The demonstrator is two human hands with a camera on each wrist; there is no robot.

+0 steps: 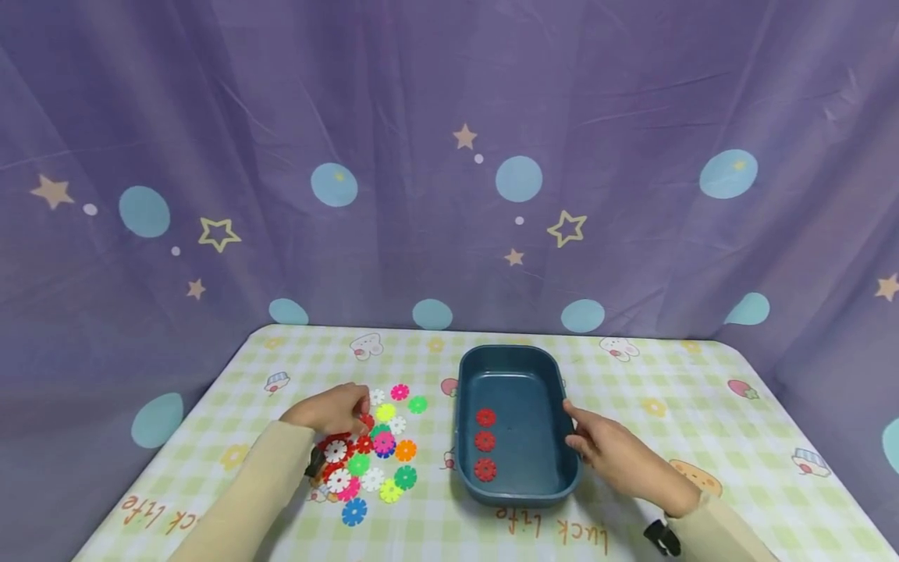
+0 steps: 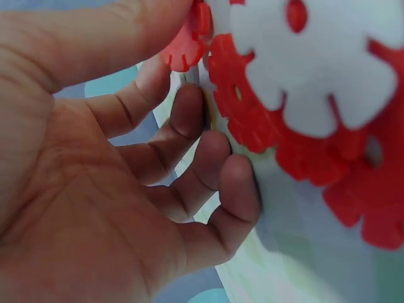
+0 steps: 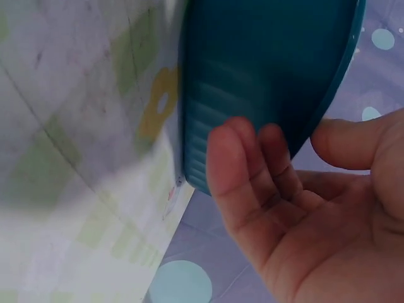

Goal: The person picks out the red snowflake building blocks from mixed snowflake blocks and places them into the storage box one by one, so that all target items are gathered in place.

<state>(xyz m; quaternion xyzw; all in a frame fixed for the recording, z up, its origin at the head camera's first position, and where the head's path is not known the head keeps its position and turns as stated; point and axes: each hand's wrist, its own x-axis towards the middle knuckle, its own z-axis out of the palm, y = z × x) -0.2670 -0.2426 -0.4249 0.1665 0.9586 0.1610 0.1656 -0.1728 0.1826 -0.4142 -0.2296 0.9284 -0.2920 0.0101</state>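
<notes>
At the pile of snowflake discs (image 1: 358, 465), my left hand (image 1: 337, 410) pinches a red snowflake disc (image 2: 184, 50) between thumb and index finger, its other fingers loosely bent. More red discs and a white disc (image 2: 309, 57) lie right beside those fingers. To the right stands a dark teal plastic tub (image 1: 520, 496). Three red discs (image 1: 485, 441) lie in a column along the left of its floor. My right hand (image 1: 618, 453) holds the tub's right wall, with the thumb at the rim and the fingers (image 3: 227, 164) against the outside.
Pink, green, yellow, orange and blue discs spread across the pile's right side, a blue disc (image 1: 354, 512) nearest me. A checked cloth (image 1: 674, 375) with printed pictures covers the table. Behind the far edge hangs a purple curtain (image 1: 421, 101).
</notes>
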